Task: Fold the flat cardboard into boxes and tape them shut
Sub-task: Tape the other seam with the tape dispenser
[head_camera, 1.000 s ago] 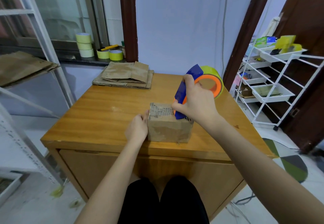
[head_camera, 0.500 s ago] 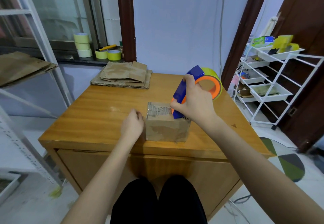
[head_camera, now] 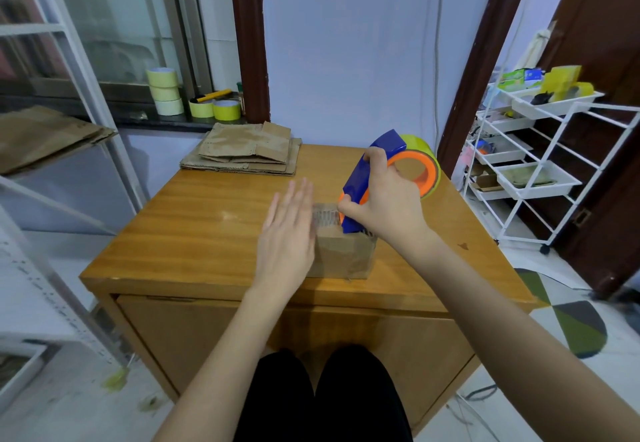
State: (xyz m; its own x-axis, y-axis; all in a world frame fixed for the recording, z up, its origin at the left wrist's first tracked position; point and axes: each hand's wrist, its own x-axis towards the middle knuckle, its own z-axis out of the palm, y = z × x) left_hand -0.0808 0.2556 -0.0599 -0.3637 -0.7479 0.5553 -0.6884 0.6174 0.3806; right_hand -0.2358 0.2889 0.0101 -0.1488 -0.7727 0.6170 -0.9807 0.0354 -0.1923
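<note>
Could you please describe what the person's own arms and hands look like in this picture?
Both forearms are bare, with no sleeves in view. The left hand and right hand wear no gloves, and no rings, watch or bracelet can be seen. Dark trousers cover the knees below.

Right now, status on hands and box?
Right hand grips tape dispenser on box top. Left hand open, flat beside box. Nothing blocking.
</note>
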